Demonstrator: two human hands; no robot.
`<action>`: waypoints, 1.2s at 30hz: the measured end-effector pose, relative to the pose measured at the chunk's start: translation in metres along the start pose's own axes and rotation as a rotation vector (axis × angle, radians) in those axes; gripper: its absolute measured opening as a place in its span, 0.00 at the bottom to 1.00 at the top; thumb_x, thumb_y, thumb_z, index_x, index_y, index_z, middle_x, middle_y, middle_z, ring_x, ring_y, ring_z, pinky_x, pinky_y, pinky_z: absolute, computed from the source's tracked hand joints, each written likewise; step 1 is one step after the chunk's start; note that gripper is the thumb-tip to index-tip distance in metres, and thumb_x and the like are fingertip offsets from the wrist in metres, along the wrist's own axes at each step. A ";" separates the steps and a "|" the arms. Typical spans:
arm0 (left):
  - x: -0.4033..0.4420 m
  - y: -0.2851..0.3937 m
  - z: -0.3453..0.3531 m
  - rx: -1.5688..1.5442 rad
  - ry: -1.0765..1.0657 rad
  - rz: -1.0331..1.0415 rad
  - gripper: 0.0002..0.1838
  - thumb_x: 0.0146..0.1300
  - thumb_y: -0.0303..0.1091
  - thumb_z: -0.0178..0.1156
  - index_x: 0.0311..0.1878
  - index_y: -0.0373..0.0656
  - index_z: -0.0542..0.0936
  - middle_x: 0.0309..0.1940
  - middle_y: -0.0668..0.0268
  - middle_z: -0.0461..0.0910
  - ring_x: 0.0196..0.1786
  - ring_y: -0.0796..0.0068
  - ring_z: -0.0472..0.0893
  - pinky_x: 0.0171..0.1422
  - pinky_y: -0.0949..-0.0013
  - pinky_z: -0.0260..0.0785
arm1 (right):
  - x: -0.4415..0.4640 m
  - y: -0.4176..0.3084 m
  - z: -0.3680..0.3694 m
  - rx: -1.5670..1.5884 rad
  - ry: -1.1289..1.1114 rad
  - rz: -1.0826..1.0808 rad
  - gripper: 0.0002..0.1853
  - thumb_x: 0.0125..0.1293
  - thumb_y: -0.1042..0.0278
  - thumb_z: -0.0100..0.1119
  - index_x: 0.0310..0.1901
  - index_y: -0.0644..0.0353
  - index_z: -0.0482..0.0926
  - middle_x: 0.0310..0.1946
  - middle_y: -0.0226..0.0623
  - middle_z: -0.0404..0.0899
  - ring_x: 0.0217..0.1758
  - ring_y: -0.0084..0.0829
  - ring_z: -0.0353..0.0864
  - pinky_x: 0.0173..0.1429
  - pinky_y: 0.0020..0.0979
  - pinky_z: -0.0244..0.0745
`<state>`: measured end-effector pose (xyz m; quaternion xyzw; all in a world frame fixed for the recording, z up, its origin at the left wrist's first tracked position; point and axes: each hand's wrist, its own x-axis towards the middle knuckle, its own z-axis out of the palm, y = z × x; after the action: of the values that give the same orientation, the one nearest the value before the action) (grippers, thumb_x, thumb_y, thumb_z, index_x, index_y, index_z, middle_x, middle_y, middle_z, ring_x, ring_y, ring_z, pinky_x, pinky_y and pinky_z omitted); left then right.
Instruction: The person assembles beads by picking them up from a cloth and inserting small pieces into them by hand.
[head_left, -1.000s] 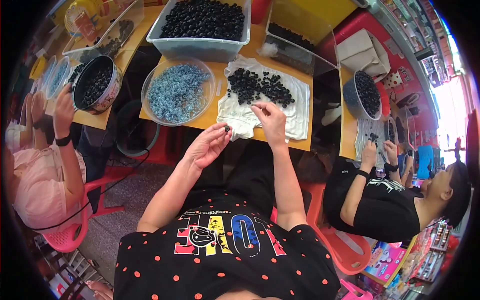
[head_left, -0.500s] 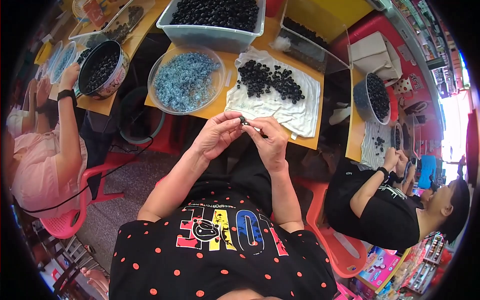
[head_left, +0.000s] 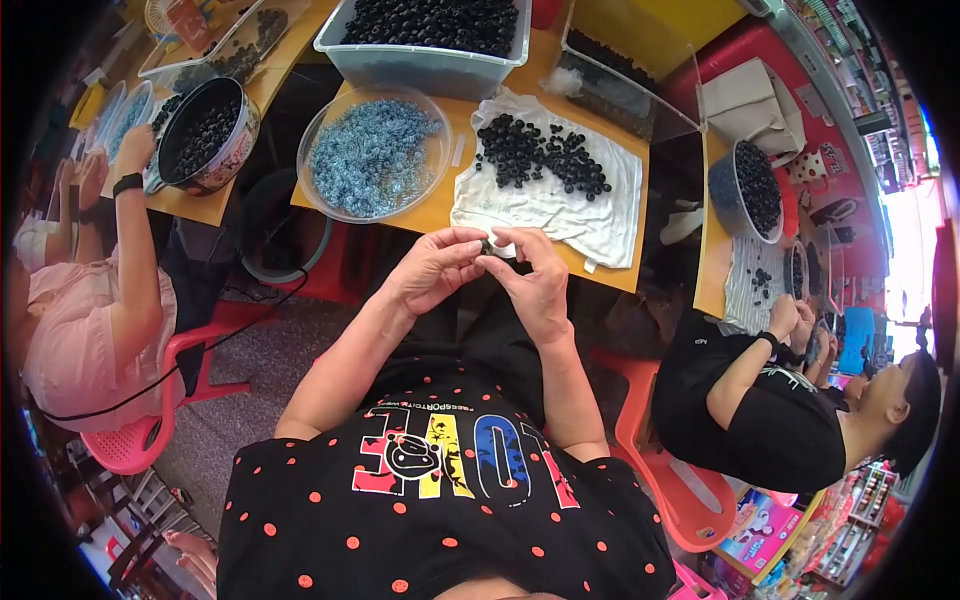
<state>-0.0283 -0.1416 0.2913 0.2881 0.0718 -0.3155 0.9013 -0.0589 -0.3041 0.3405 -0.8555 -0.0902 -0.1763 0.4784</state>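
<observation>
The black piece (head_left: pixel 486 246) sits at the fingertips of the left hand (head_left: pixel 436 268), pinched between thumb and forefinger, the other fingers curled loosely beneath. The right hand (head_left: pixel 538 284) meets it from the right, its forefinger reaching over and its thumb coming in low, so the piece lies directly off that thumb and forefinger, on their left. A narrow gap shows between the two; whether they have hold of anything small, or touch the piece, I cannot tell. The piece is too small and too covered by fingers to show a long axis or which way any hole faces. Both hands are held up in front of the near edge of the counter (head_left: pixel 462 118), fingertips close together over the near edge of the cloth (head_left: pixel 500 205) as seen from above. The pile (head_left: pixel 575 168) of similar black pieces lies on that cloth, ahead of the hands and toward the right, so the right hand is the nearer to it. The blue pieces (head_left: pixel 370 155) lie in the dish (head_left: pixel 305 185), ahead and to the left, nearer the left hand.
</observation>
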 end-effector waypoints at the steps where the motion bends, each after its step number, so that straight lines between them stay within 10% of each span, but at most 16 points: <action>1: 0.001 -0.001 -0.004 -0.031 -0.060 -0.040 0.09 0.64 0.25 0.62 0.47 0.38 0.78 0.40 0.65 0.80 0.43 0.77 0.80 0.52 0.73 0.76 | 0.002 -0.001 -0.003 0.083 -0.059 0.043 0.14 0.51 0.74 0.71 0.41 0.61 0.83 0.34 0.33 0.82 0.39 0.28 0.79 0.45 0.28 0.72; 10: 0.003 -0.016 -0.014 -0.123 -0.308 -0.160 0.15 0.59 0.28 0.68 0.46 0.43 0.72 0.43 0.69 0.75 0.43 0.79 0.78 0.49 0.74 0.74 | -0.010 0.027 -0.006 0.384 -0.353 0.085 0.16 0.53 0.76 0.69 0.46 0.64 0.83 0.39 0.36 0.84 0.43 0.27 0.80 0.49 0.26 0.73; 19: -0.001 -0.034 -0.019 -0.164 -0.180 -0.155 0.16 0.62 0.31 0.65 0.52 0.42 0.73 0.44 0.68 0.77 0.43 0.81 0.79 0.49 0.77 0.76 | -0.024 0.027 0.005 0.273 -0.194 0.074 0.13 0.55 0.77 0.68 0.44 0.63 0.83 0.39 0.38 0.83 0.37 0.27 0.80 0.45 0.24 0.75; 27: 0.027 0.034 -0.008 0.300 -0.120 -0.349 0.14 0.63 0.26 0.61 0.52 0.35 0.77 0.39 0.63 0.83 0.39 0.72 0.84 0.48 0.69 0.80 | -0.063 0.063 0.006 0.912 0.014 0.511 0.23 0.68 0.68 0.60 0.63 0.66 0.70 0.49 0.34 0.80 0.48 0.16 0.72 0.54 0.20 0.67; 30: 0.080 0.096 0.009 0.533 -0.157 -0.078 0.08 0.63 0.28 0.62 0.43 0.35 0.79 0.40 0.62 0.82 0.46 0.71 0.83 0.52 0.71 0.79 | -0.067 0.073 0.004 0.811 0.016 0.525 0.20 0.71 0.65 0.56 0.60 0.67 0.73 0.46 0.35 0.81 0.45 0.16 0.73 0.51 0.19 0.68; 36: 0.129 0.178 0.089 0.509 0.194 0.380 0.28 0.66 0.34 0.59 0.63 0.25 0.64 0.49 0.46 0.78 0.49 0.62 0.82 0.53 0.64 0.79 | -0.069 0.072 0.000 0.795 -0.009 0.514 0.17 0.71 0.67 0.56 0.57 0.65 0.76 0.43 0.34 0.83 0.40 0.16 0.75 0.48 0.20 0.69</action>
<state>0.1777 -0.1474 0.4090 0.5409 0.0209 -0.1206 0.8321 -0.0992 -0.3408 0.2573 -0.6015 0.0619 -0.0004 0.7965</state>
